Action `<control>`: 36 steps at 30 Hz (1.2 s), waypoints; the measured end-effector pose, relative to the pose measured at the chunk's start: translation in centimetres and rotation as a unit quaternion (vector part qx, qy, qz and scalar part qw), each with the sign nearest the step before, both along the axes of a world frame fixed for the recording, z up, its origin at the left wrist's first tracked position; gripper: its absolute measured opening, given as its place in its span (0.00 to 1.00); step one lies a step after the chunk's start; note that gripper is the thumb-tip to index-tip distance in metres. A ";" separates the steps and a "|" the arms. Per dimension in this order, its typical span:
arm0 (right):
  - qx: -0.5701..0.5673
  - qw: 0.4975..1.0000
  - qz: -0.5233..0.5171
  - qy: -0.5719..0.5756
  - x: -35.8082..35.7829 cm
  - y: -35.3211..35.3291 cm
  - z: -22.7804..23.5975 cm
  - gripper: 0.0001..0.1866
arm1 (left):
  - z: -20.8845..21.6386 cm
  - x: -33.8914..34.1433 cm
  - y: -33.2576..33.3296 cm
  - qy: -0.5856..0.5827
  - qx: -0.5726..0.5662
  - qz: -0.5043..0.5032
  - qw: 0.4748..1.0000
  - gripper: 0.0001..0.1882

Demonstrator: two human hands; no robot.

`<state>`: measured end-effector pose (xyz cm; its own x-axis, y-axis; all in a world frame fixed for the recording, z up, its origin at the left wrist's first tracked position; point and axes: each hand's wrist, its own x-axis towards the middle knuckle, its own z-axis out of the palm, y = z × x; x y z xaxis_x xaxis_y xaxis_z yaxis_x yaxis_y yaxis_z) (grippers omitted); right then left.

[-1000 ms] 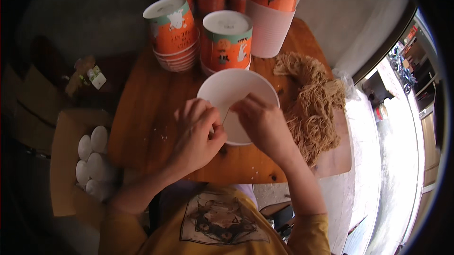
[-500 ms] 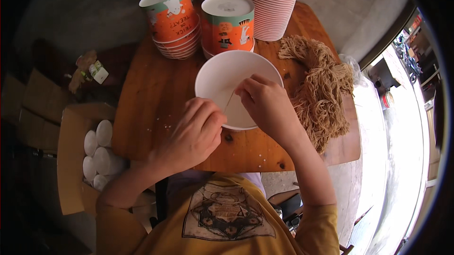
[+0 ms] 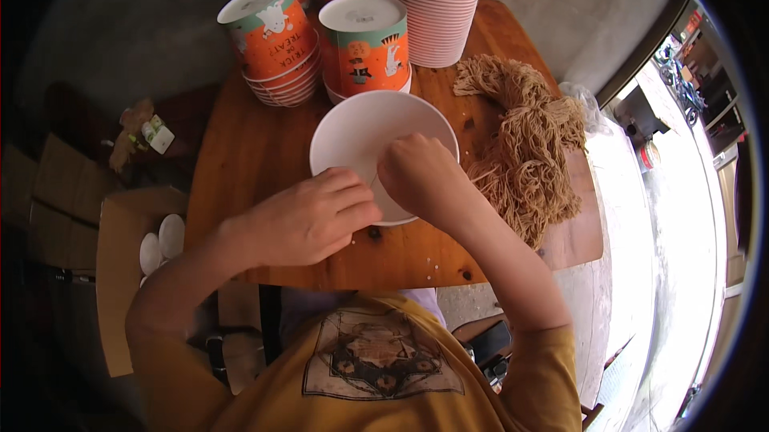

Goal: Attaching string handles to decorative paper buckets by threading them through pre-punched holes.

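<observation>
A white-lined paper bucket (image 3: 340, 131) stands mouth up at the table's near middle. Over its near rim, my left hand (image 3: 316, 220) has its fingers pinched together. My right hand (image 3: 420, 175) is closed too, held above the bucket's mouth. A short stretch of thin tan string (image 3: 374, 181) shows between the two hands; its ends are hidden behind the fingers. To the right of the bucket lies a tangled bundle of tan strings (image 3: 533, 147).
Behind the bucket, an upturned orange printed bucket (image 3: 364, 51), a short tilted stack (image 3: 276, 47) and a tall stack (image 3: 439, 19) stand on the wooden table (image 3: 232, 167). More stacks are at the back. A cardboard box (image 3: 120, 272) with white cups sits lower left.
My left hand has turned flatter and moved slightly left and down. My right hand has come nearer to it, so less string shows between them. The whole view has shifted slightly.
</observation>
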<state>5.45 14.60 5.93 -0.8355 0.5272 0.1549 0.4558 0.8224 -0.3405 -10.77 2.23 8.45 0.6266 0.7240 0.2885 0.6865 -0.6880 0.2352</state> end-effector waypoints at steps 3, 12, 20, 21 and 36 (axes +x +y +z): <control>0.003 0.999 0.024 -0.043 -0.4 0.2 0.0 0.06 | 0.4 -0.5 0.8 -0.002 -0.008 -0.035 0.999 0.11; -0.577 0.754 -0.003 0.314 7.2 3.5 5.0 0.10 | -0.2 -6.5 1.4 0.234 0.236 0.010 0.943 0.06; -0.694 0.501 -0.033 0.516 8.7 1.6 2.7 0.09 | -0.4 -9.6 3.4 0.124 0.190 0.089 0.970 0.09; -0.689 0.495 -0.027 0.529 8.3 0.8 2.8 0.08 | -0.3 -9.2 3.2 0.060 0.175 0.123 0.975 0.10; -0.582 0.522 0.049 0.622 4.7 -2.2 3.8 0.10 | 4.2 5.9 0.4 -0.398 -0.378 0.229 0.804 0.08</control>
